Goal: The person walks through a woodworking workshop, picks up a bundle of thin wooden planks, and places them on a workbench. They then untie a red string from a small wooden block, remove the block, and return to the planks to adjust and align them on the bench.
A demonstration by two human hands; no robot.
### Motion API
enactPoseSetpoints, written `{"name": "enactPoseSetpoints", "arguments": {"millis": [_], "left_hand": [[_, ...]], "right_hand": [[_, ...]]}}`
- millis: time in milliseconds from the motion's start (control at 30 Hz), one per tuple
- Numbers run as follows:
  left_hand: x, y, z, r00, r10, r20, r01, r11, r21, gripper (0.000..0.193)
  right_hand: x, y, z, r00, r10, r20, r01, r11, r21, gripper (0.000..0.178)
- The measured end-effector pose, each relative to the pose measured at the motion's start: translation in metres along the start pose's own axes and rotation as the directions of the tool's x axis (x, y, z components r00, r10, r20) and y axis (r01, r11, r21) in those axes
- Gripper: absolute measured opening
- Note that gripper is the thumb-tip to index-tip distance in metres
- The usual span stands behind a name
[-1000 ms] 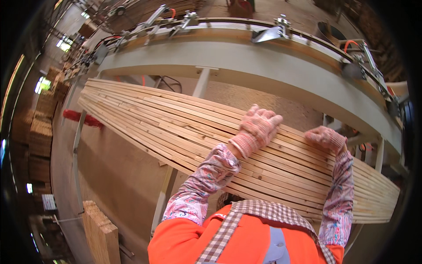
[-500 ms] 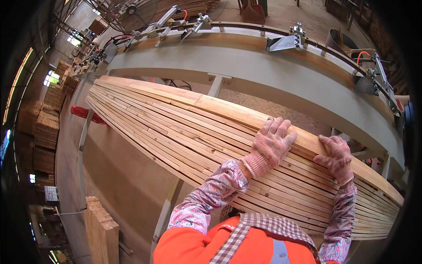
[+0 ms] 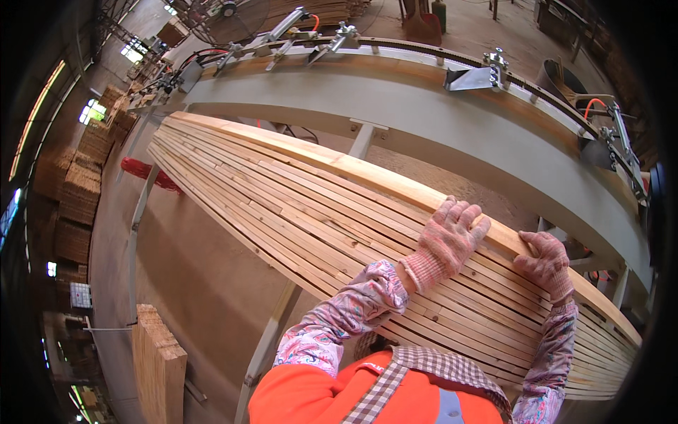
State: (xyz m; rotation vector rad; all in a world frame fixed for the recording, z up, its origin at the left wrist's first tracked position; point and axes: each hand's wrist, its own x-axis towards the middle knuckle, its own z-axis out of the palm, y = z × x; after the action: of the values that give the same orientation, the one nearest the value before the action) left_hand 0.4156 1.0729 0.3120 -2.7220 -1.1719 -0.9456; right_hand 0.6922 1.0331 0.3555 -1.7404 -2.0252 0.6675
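Note:
Many long, narrow wooden strips [image 3: 318, 212] lie side by side in front of me, running from far left to near right. Along their far edge is a paler, thicker wooden board [image 3: 374, 172]. My left hand [image 3: 452, 237], in a pinkish knit glove, is closed over this board with its fingers curled across the far edge. Farther right, my right hand [image 3: 545, 261], gloved alike, grips the same board with thumb and bent fingers. The undersides of both hands are hidden, as are some fingertips.
Beyond the strips runs a long grey machine beam [image 3: 296, 99] with a chain and metal clamps [image 3: 474, 76]. Grey legs [image 3: 268, 343] support the strips. A bundle of wood [image 3: 159, 364] stands at lower left, and a red bundle [image 3: 150, 174] hangs at the far left.
The view has shifted slightly. My right hand has curled more tightly around the board, whose upper face now looks narrower. My left hand keeps its place on it.

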Motion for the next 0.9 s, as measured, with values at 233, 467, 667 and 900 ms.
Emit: {"name": "enactPoseSetpoints", "arguments": {"millis": [233, 467, 667, 900], "left_hand": [[0.001, 0.001, -0.007, 0.901, -0.063, 0.430, 0.082, 0.996, -0.027, 0.033], [0.009, -0.004, -0.019, 0.879, -0.047, 0.475, 0.091, 0.993, -0.070, 0.020], [0.011, -0.004, -0.019, 0.861, -0.038, 0.507, 0.087, 0.993, -0.073, 0.020], [0.028, -0.011, -0.048, 0.687, -0.264, 0.677, 0.248, 0.961, 0.124, 0.058]], "right_hand": [[0.034, 0.034, 0.007, 0.996, 0.083, 0.030, -0.083, 0.997, -0.010, 0.058], [0.060, 0.051, 0.023, 0.999, 0.002, -0.049, -0.015, 0.964, -0.264, 0.067], [0.059, 0.051, 0.023, 0.996, -0.023, -0.082, -0.022, 0.862, -0.506, 0.069], [0.038, 0.016, 0.045, 0.967, 0.249, -0.047, -0.253, 0.936, -0.243, 0.038]]}}
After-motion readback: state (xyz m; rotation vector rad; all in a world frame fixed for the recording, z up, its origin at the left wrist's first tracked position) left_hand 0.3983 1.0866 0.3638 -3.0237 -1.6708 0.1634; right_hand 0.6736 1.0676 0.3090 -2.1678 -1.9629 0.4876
